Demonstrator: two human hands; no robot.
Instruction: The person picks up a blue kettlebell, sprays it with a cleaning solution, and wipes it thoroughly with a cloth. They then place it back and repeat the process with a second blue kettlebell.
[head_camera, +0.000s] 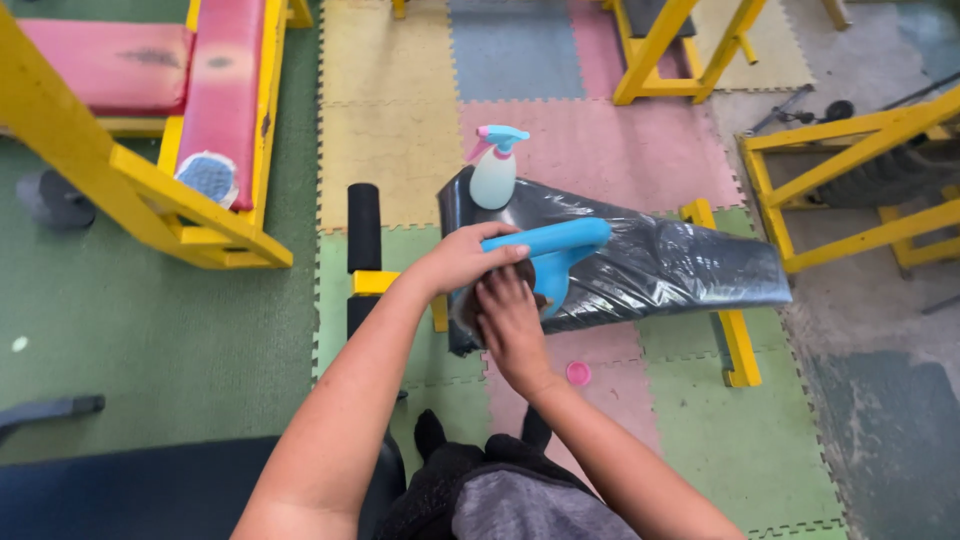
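Head view: black bench pad (650, 260) lying at centre, sheathed in glossy plastic wrap; wrap looking mostly on, near end being worked.

Left hand (465, 260) closing around blue handled tool (555, 250), at 9 o'clock of pad.

Right hand (510, 320) pressing, fingers bent, on pad end at 6 o'clock of tool; not grasping.

Spray bottle (495, 165) standing on pad at 12 o'clock.

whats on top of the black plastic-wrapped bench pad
A pale spray bottle with blue-pink trigger stands on it, and a blue plastic handled tool held by the left hand. The right hand hides what lies beneath it.
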